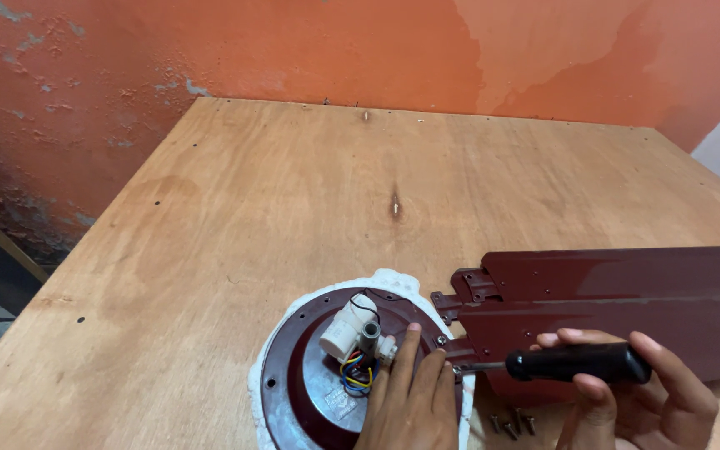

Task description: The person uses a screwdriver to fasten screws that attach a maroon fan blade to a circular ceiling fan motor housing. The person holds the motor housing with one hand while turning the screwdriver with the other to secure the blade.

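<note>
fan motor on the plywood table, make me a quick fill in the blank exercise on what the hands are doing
1. The right hand grips a screwdriver with a ____ handle.
2. The left hand rests on the round maroon ____.
3. The loose screws lie on the ____.

Missing words: black; fan motor; table

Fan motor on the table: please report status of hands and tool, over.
Left hand flat on the dark red fan motor. Right hand grips the black-handled screwdriver, tip at the blade bracket screw. Loose screws lie near, nothing blocking.
</note>
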